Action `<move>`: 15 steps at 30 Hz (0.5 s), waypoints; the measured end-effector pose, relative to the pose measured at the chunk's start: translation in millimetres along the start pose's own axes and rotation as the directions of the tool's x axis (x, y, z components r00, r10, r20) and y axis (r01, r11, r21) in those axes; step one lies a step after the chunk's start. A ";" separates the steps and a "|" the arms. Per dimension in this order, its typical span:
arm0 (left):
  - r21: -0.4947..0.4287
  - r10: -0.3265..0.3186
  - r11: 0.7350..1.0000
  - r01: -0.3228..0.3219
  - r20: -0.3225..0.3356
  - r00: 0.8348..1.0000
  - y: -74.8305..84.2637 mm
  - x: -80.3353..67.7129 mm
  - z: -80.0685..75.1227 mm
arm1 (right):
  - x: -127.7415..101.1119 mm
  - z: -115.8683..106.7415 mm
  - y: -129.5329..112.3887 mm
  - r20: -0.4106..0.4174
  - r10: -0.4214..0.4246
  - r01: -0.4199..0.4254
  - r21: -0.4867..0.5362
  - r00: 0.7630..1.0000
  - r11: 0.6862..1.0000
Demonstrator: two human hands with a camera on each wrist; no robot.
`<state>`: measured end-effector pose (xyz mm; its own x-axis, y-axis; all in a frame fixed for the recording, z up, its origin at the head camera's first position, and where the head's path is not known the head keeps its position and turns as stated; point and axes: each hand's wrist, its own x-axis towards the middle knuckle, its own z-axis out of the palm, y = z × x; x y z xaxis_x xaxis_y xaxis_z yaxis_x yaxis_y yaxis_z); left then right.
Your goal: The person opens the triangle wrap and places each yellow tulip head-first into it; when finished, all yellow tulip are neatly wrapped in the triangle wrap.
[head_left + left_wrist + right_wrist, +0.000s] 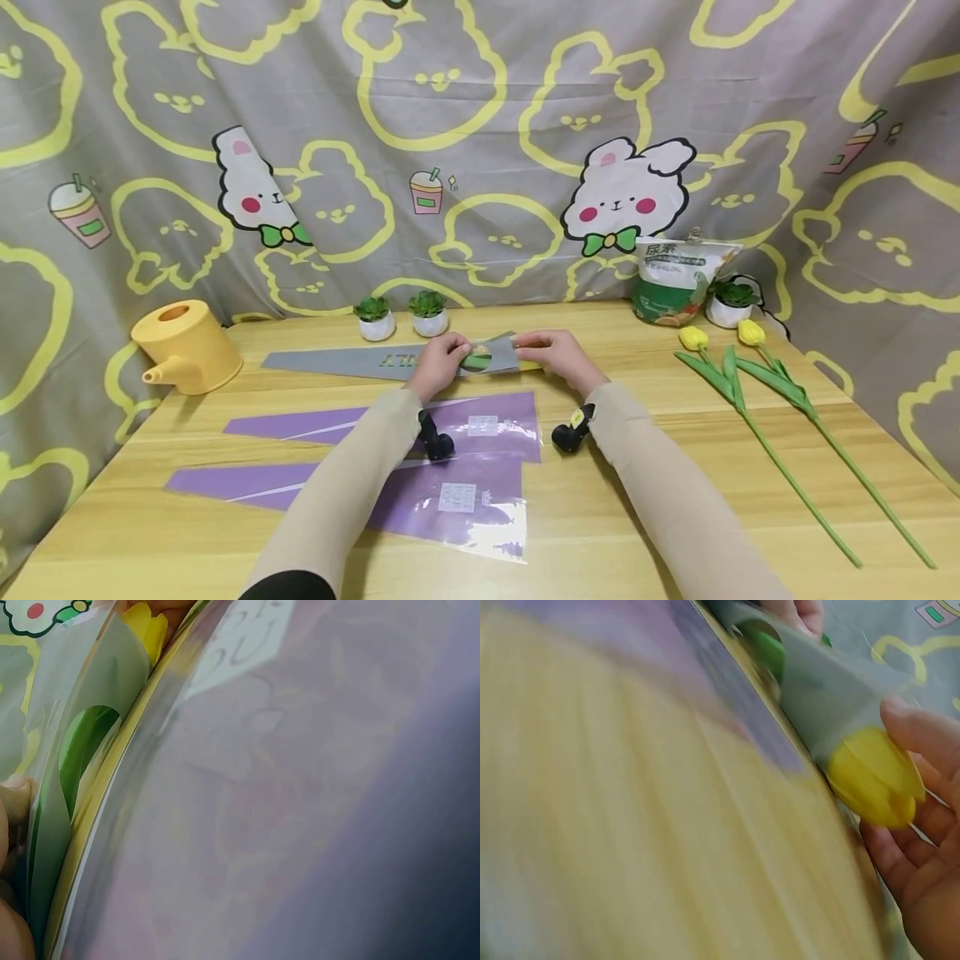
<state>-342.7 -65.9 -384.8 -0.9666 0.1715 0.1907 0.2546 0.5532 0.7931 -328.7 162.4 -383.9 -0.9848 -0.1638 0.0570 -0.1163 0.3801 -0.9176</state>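
Note:
A grey cone-shaped flower sleeve (pixel 360 361) lies on the wooden table (pixel 615 500), its wide mouth between my hands. My left hand (pixel 448 355) pinches the near-left edge of that mouth. My right hand (pixel 537 347) grips the opposite edge. In the right wrist view a yellow tulip bloom (pixel 874 776) sticks out of the grey sleeve (pixel 832 697) against my right hand's fingers (pixel 930 847), and its green leaf (pixel 769 649) shows through the film. The left wrist view shows the green leaf (pixel 82 742) and a bit of yellow bloom (pixel 146 626) inside the sleeve.
Two purple sleeves (pixel 480 421) (pixel 442 500) lie flat under my forearms. Two loose yellow tulips (pixel 693 337) (pixel 752 332) lie at the right. A yellow watering can (pixel 187 346) stands at the left. Small potted succulents (pixel 373 318) and a fertiliser bag (pixel 675 283) line the back edge.

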 end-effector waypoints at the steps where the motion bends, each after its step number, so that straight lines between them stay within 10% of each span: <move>1: -0.007 -0.001 1.000 0.001 0.001 1.000 0.1 -0.2 0.1 | -1.0 -2.7 0.6 0.007 0.012 -0.012 0.012 1.000 1.000; 15: -0.009 -0.016 1.000 0.015 -0.014 1.000 -0.5 0.3 0.5 | -4.7 -11.5 -3.1 0.139 -0.003 0.008 -0.036 0.990 0.999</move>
<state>-343.1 -65.7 -385.4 -0.9707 0.1517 0.1863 0.2395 0.5483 0.8012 -325.2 172.5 -376.8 -0.9571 -0.2897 0.0042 -0.1285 0.4113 -0.9024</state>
